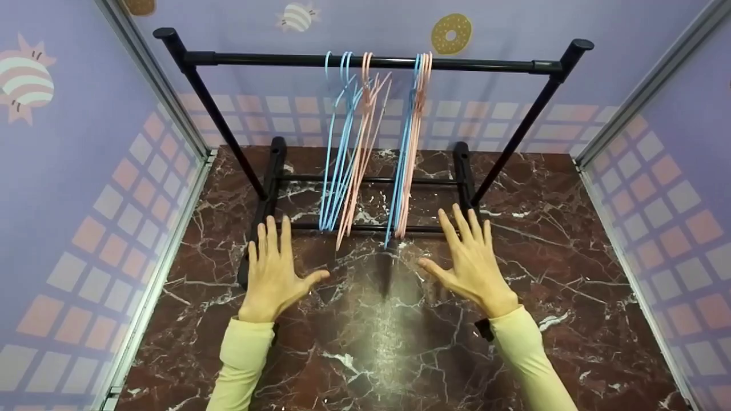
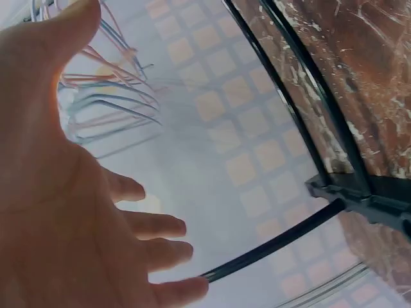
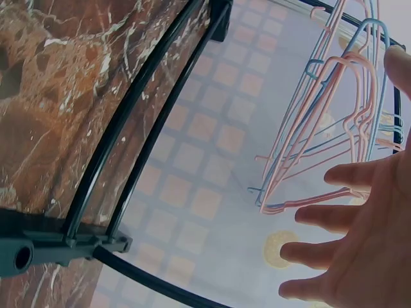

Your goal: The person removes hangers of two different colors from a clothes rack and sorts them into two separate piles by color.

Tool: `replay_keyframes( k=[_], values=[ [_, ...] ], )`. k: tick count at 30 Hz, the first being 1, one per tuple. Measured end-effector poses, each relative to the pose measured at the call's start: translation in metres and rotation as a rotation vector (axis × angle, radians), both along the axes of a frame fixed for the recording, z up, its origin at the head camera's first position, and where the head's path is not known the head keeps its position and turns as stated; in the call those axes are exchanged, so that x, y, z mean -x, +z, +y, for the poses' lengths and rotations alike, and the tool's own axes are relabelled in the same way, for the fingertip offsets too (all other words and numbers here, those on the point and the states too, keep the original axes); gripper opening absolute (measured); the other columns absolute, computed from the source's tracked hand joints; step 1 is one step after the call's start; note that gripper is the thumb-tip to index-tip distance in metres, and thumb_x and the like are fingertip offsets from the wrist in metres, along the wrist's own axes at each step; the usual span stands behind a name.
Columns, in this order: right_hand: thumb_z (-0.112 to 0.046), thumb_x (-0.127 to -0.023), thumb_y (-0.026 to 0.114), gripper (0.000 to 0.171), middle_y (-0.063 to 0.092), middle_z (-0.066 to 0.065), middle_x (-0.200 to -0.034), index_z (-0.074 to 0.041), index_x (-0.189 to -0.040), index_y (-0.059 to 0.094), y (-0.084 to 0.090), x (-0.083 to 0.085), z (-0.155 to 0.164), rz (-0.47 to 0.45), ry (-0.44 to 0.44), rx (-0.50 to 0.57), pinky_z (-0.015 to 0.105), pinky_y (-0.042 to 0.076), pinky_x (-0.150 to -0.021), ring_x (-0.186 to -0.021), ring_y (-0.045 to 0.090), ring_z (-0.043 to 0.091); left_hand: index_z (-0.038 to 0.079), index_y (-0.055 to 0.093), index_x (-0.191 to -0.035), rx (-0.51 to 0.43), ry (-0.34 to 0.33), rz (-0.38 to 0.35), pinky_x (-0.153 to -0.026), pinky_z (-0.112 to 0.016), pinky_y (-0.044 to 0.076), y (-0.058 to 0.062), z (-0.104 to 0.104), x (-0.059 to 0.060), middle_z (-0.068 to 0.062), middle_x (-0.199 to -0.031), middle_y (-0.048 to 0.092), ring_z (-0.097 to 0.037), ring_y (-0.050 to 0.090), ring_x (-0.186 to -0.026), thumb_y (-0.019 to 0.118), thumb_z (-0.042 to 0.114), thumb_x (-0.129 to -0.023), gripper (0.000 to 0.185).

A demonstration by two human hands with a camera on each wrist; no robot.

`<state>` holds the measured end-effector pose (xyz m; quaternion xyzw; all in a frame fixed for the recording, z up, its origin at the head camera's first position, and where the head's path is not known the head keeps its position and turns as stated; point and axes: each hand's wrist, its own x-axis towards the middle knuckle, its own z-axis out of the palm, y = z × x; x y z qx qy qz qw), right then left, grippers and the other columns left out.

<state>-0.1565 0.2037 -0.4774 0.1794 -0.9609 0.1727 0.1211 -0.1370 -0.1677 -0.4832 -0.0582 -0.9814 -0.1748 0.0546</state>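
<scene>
Principally, thin hangers (image 1: 420, 100), blue and pink, hung in two clusters from a black rack (image 1: 480, 65). Left cluster (image 1: 367, 94): blue on the left, pink on the right, fanned and leaning. Right cluster (image 1: 409, 171): blue and pink, packed close. Exact count not readable, the frames overlapping. Left wrist view: hangers faint, partly masked by the left hand (image 1: 271, 279). Right wrist view: some pass behind the right hand (image 1: 474, 271), others run off the top edge.

Left hand: fingers straight and apart, thumb held wide; to the left of the left cluster and nearer the wearer, clear of it. Right hand: fingers likewise straight and apart; to the right of the right cluster, clear of it. Both clusters lie across the span between the hands, beyond the thumbs. Each hand overlaps one side of the rack in the head view; contact cannot be told.

Sleeves (image 1: 245, 357), pale yellow, cut off below. Dark wrist item (image 1: 484, 329), mostly hidden.

Surface (image 1: 320, 388): reddish-brown, white-veined, beneath the rack. Walls (image 1: 525, 31): lilac, printed with squares, doughnuts and striped sweets.
</scene>
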Motion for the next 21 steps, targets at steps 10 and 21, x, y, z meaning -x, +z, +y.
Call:
replay_keyframes(
  k=[10,21],
  values=[
    [-0.047,-0.091,0.069,0.088,0.031,0.021,-0.164,-0.01,-0.16,0.029,-0.003,0.003,-0.007,0.072,0.057,0.155,0.063,0.023,-0.12,-0.149,0.03,0.047,0.002,-0.01,-0.16,-0.407,0.094,-0.182,-0.124,-0.06,0.008,-0.017,-0.057,0.074,-0.025,-0.167,-0.009,-0.047,0.002,-0.155,0.064,0.041,-0.098,0.105],
    [-0.008,-0.092,0.072,0.04,0.071,0.015,-0.112,0.004,-0.128,0.063,-0.005,0.01,-0.014,0.243,0.119,0.562,0.034,0.058,-0.079,-0.091,0.072,0.023,-0.01,0.025,-0.154,-0.544,0.28,0.031,-0.12,-0.051,0.031,-0.009,-0.093,0.137,-0.033,-0.154,0.038,-0.046,0.039,-0.144,0.058,0.019,-0.099,0.07]
  ],
)
